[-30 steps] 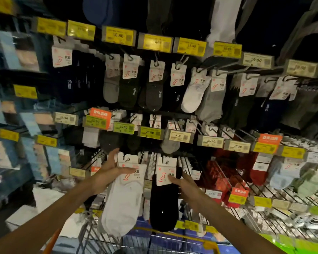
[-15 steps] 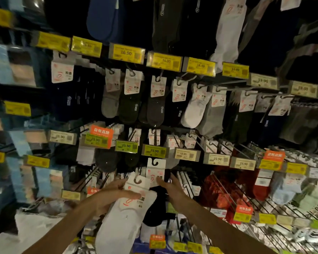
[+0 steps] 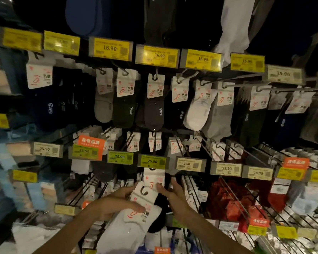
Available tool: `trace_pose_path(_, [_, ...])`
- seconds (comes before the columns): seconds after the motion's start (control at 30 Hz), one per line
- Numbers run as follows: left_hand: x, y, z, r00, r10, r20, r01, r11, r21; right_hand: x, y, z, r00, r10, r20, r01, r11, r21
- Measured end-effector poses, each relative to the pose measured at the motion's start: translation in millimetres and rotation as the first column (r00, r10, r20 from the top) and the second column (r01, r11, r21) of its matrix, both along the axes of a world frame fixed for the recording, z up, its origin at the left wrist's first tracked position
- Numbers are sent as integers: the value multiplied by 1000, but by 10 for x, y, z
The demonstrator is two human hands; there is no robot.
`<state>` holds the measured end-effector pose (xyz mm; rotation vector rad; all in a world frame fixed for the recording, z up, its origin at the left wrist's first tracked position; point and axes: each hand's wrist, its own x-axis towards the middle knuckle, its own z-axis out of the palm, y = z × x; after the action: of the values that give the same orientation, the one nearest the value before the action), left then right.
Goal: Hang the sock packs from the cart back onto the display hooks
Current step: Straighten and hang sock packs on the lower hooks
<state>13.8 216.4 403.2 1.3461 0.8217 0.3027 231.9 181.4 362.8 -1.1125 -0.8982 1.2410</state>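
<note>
My left hand (image 3: 116, 204) grips a white sock pack (image 3: 128, 228) by its card header, thumb across the front, its plastic hook pointing up. My right hand (image 3: 174, 197) holds a black sock pack (image 3: 160, 213) by its white card header (image 3: 153, 177), raised just under the yellow 25.90 price tag (image 3: 152, 161) of a display hook. The black pack sits partly behind the white one. The cart is hidden below the frame.
Rows of display hooks carry hanging sock packs: grey, dark and white ones (image 3: 196, 110) above, red ones (image 3: 231, 204) at the lower right. Yellow price tags (image 3: 109, 48) front each hook. Boxed goods (image 3: 0, 154) fill shelves at the left.
Both hands have risen toward the display with their packs. The black pack's header has come up to the 25.90 tag, and the white pack has tilted and moved close beside it.
</note>
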Motion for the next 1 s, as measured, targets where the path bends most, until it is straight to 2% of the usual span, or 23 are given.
trace_pose_path(0.1, [-14, 56, -34, 999, -48, -16, 48, 999, 20, 44, 10, -120, 999, 46, 11, -47, 999, 21])
trace_pose_path(0.23, [-20, 151, -92, 998, 10, 56, -12, 1000, 29, 43, 106, -27, 995, 61, 80, -69, 993, 100])
trace_pose_path(0.37, [-41, 276, -125, 989, 76, 125, -78, 997, 13, -70, 218, 48, 994, 1, 106, -17, 989, 146])
trace_pose_path(0.53, [-34, 355, -172, 989, 67, 131, -70, 997, 19, -156, 254, -3, 994, -86, 67, 70, 975, 212])
trace_pose_path(0.67, [8, 394, -177, 991, 100, 88, -106, 992, 66, -154, 376, 1, 988, -106, 115, 89, 986, 143])
trace_pose_path(0.87, [150, 550, -226, 952, 302, 56, -307, 943, 132, -173, 722, 33, 969, -153, 193, 154, 988, 11])
trace_pose_path(1.0, [169, 581, -268, 936, 349, 49, -352, 924, 147, -155, 728, -11, 950, -223, 220, 234, 972, -24])
